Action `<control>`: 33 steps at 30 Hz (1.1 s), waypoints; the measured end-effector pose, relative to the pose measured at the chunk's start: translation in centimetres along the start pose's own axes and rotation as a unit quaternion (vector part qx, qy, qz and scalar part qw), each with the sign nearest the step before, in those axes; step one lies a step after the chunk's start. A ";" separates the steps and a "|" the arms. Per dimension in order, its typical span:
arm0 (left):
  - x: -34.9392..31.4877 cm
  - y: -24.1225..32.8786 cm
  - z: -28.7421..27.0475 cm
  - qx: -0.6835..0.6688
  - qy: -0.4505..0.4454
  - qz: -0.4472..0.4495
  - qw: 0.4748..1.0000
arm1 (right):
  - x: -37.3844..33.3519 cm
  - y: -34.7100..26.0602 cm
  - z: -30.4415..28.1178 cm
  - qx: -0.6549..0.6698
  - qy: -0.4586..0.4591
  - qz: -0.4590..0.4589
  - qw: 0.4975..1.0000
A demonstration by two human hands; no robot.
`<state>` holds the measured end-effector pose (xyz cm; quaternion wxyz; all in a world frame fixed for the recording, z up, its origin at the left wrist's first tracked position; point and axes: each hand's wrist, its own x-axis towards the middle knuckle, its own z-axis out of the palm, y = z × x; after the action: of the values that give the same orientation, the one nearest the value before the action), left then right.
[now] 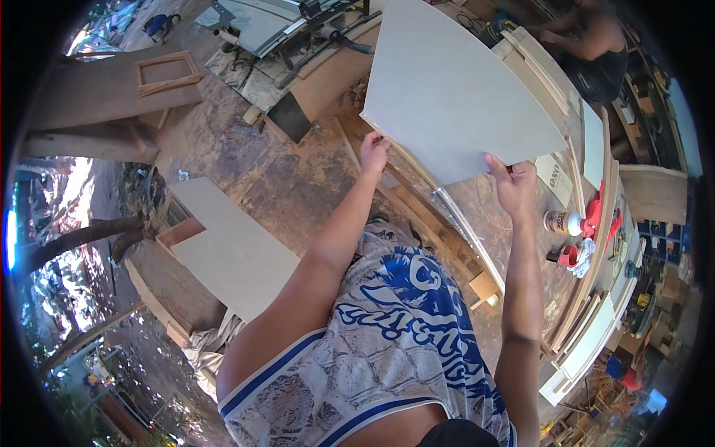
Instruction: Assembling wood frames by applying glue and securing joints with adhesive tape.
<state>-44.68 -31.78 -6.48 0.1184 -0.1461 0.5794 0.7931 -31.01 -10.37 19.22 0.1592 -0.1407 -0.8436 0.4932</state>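
Note:
A large pale grey-white panel [454,89] is held up in front of me, tilted over the workbench [477,246]. My left hand [375,155] grips its near left edge, fingers curled round the rim. On the near right edge my right hand [514,182] is closed, with the thumb lying on the panel's face and the fingers underneath. The panel hides part of the bench behind it. Beneath its near edge runs a long wooden strip [417,167] along the bench side.
On the bench at right are a glue bottle [560,222], a red tool [593,216] and a red-capped container [567,256]. Another pale panel [238,261] lies at left. A co-worker [596,52] is at far right; a table saw [298,30] stands at the back.

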 end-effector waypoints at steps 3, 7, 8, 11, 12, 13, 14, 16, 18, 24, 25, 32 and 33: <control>0.2 -0.4 0.0 -0.011 -0.001 0.010 1.000 | 0.1 -1.1 -0.3 -0.042 -0.010 -0.011 0.999; 0.4 -1.6 -0.7 -0.002 -0.018 0.031 0.999 | -0.3 -1.8 -0.4 -0.106 -0.044 -0.027 0.993; 0.3 -1.5 -0.7 0.013 -0.005 0.008 1.000 | -0.3 -1.8 -0.3 -0.113 -0.033 -0.009 0.993; -0.7 2.6 0.2 0.022 0.023 0.043 0.999 | -0.2 -1.6 0.2 -0.072 -0.024 -0.017 0.997; -1.2 5.4 1.0 0.016 0.078 0.025 0.997 | -0.3 -1.7 0.3 -0.071 -0.021 -0.022 0.997; -1.6 9.3 2.5 -0.007 0.107 0.185 0.977 | -0.1 -1.8 0.4 -0.081 -0.023 0.001 0.996; -2.3 13.6 4.1 -0.008 0.163 0.265 0.950 | 0.0 -2.1 0.3 -0.068 -0.008 -0.027 0.997; -2.7 24.5 6.1 0.008 0.053 0.564 0.824 | 0.0 -2.7 -0.2 -0.211 -0.054 0.010 0.976; -3.4 34.1 8.1 0.009 -0.028 0.657 0.754 | -0.1 -3.2 -0.4 -0.174 -0.053 0.011 0.983; -10.8 35.6 18.1 0.574 -0.331 0.487 0.569 | -1.0 -1.3 0.0 -0.105 -0.071 -0.003 0.992; -11.3 35.8 19.1 0.589 -0.372 0.444 0.563 | -1.3 -0.9 0.0 -0.068 -0.060 0.016 0.996; -7.7 36.1 20.1 0.543 -0.460 0.344 0.612 | -12.0 1.4 -0.7 -0.008 0.240 -0.087 0.967; -6.8 36.4 19.8 0.543 -0.470 0.327 0.614 | -15.0 2.7 -1.1 0.013 0.248 -0.088 0.965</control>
<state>-53.26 -23.95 33.86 0.1651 0.5365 0.7788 0.2801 -16.68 -14.16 15.46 0.4080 -0.1820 -0.7800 0.4381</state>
